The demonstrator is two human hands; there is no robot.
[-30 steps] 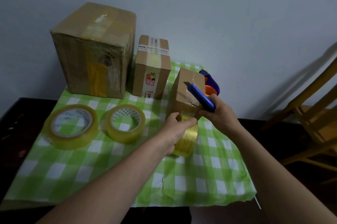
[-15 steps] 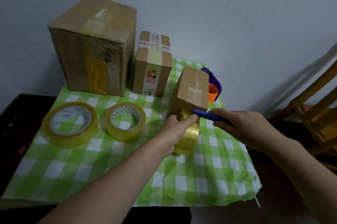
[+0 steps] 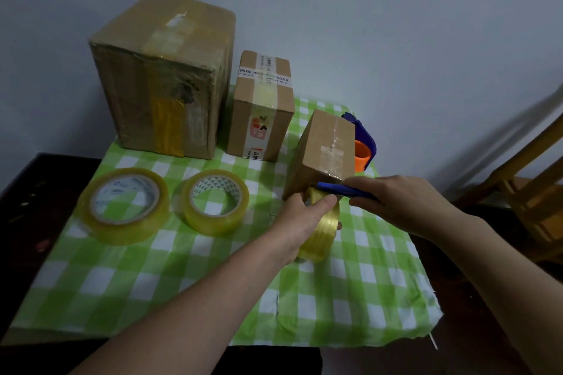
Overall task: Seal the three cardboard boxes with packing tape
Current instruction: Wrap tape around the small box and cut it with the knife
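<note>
While left hand (image 3: 300, 216) grips roll (image 3: 321, 233), knife (image 3: 341, 188) unmoved (blade low).

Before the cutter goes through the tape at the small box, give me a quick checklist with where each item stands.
1. Left hand grips the tape roll: ok.
2. Right hand holds the blue cutter: ok.
3. Cutter tip at the small box lower edge, above the roll: ok.
4. Blade extended: cannot tell.
5. Left thumb clear of the cutter: not ok, it lies just under it.
6. Tape pulled taut: cannot tell.
</note>
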